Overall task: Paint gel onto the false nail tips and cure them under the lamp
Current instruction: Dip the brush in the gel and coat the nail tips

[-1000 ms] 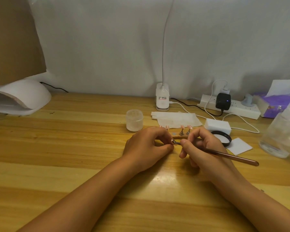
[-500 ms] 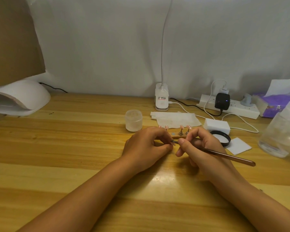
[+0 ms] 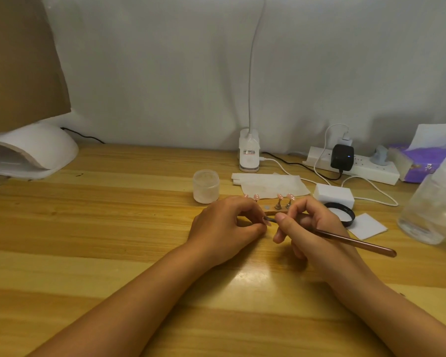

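head view | your left hand [image 3: 224, 228] pinches a false nail tip [image 3: 267, 223] at mid-table | your right hand [image 3: 312, 228] grips the brush [image 3: 355, 240], bristles at that tip | more tips on the stand [image 3: 281, 206] just beyond | curing lamp [image 3: 36, 153] far left

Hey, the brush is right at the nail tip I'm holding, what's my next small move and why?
Probably draw the brush gently along the nail tip pinched in your left hand: its bristles meet the tip, and your right hand grips it like a pen. Other tips stand on the holder.
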### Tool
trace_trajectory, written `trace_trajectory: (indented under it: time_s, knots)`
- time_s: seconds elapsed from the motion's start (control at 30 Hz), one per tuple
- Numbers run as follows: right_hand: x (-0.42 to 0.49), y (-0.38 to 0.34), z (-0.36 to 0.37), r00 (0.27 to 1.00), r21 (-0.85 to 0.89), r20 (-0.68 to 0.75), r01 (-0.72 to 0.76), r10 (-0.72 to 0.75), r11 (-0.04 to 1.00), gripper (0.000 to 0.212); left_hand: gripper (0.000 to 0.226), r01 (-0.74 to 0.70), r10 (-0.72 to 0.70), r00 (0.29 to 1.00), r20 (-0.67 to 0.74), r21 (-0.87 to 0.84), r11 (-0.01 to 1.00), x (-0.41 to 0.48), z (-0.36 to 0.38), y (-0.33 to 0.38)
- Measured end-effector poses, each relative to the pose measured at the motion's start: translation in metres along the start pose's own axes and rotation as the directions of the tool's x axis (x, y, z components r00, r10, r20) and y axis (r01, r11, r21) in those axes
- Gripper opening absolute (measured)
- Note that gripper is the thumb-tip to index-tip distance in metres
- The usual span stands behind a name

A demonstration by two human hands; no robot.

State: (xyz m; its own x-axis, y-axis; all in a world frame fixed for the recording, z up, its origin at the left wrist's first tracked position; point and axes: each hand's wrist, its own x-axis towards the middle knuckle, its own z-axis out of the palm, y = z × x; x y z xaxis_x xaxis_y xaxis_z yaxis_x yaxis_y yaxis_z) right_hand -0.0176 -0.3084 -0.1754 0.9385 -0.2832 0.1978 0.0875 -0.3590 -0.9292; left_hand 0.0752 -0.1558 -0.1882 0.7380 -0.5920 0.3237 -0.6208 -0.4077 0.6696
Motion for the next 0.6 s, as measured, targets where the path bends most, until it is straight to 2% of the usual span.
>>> trace_trajectory:
  time_s: [0.43, 0.6]
  knots:
    - [-0.0009, 0.003, -0.0023, 1.0, -0.007, 0.005, -0.014, 0.014, 1.0, 0.008, 0.008, 0.023, -0.023, 1.0, -0.009, -0.001, 1.0, 0.0003, 0.0002, -0.0002]
    - [-0.0017, -0.001, -0.002, 1.0, 0.019, -0.011, -0.01, 0.01, 1.0, 0.015, 0.01, 0.018, -0.018, 1.0, -0.012, -0.005, 1.0, -0.0002, 0.0006, -0.0009]
